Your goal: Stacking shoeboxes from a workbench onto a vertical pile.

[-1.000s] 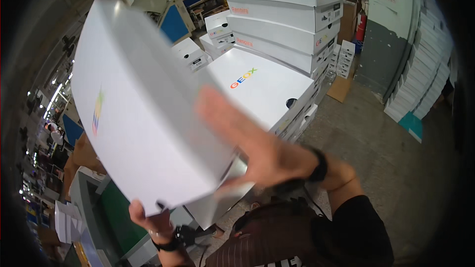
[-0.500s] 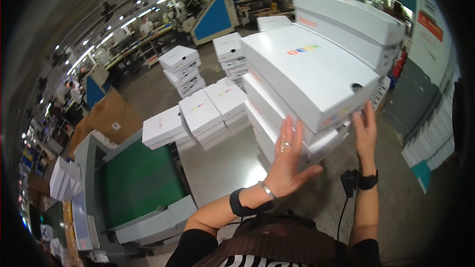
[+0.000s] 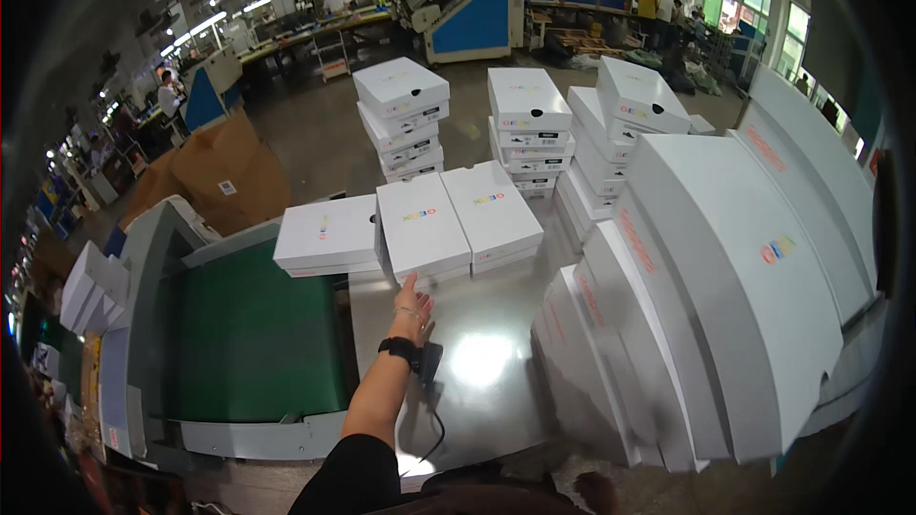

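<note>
Beside left hand (image 3: pixel 412 309), flat white box (image 3: pixel 421 226)

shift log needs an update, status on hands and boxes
Left hand open, fingers reaching toward middle flat white box on steel table. Right hand not in view. Tall box stack close on right; nothing between hand and box.

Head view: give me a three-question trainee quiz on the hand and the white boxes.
1. True or false: the left hand grips a box.
2. The green belt lies on which side of the steel table? A left, B right, C behind.
3. Fill in: the row of white boxes just beyond the hand counts ___ boxes.
Key: 1 false, the hand is open; 2 A; 3 three.
</note>
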Demonstrator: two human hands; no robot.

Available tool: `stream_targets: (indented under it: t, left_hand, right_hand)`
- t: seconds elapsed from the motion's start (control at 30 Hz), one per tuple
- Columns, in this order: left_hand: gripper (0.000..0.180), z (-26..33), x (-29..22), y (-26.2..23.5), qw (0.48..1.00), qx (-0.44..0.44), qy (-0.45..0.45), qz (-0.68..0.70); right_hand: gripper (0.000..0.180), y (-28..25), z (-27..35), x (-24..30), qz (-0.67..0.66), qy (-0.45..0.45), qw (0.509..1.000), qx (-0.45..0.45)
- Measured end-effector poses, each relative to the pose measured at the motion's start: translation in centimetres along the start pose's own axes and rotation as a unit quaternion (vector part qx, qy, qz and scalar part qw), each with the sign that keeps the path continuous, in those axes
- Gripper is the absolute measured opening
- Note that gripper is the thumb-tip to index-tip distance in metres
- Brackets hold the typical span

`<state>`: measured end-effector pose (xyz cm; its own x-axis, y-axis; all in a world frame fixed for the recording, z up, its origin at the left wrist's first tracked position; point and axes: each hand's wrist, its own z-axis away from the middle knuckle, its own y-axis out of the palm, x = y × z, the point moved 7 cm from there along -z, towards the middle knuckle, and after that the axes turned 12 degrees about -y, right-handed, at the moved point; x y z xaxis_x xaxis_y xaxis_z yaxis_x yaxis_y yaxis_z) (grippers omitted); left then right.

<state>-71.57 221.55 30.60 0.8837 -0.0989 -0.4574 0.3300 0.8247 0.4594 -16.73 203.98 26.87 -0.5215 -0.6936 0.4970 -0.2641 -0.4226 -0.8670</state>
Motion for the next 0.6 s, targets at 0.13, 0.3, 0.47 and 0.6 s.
stream_targets:
  t: [0.13, 0.3, 0.47, 0.6]
  left_hand:
    - [0.065, -5.9, 0.5, 2.1, 0.995, 0.04, 0.022, 0.085]
    - [0.032, -6.8, 0.6, 2.9, 0.982, -0.008, 0.076, 0.176]
    - [0.025, 0.1, 5.9, -3.2, 0.986, 0.02, 0.081, 0.146]
    - [0.027, 8.9, 8.6, -13.5, 0.998, -0.016, -0.062, 0.013]
  right_hand:
    - [0.033, -5.4, -5.2, 7.7, -0.294, 0.255, 0.921, 0.029]
    - [0.034, -4.9, -6.1, 6.1, -0.263, 0.264, 0.928, 0.007]
    - [0.033, -6.8, -10.9, 8.4, -0.312, 0.294, 0.902, 0.043]
    - [0.025, -4.9, -15.8, 9.7, -0.243, 0.064, 0.959, 0.128]
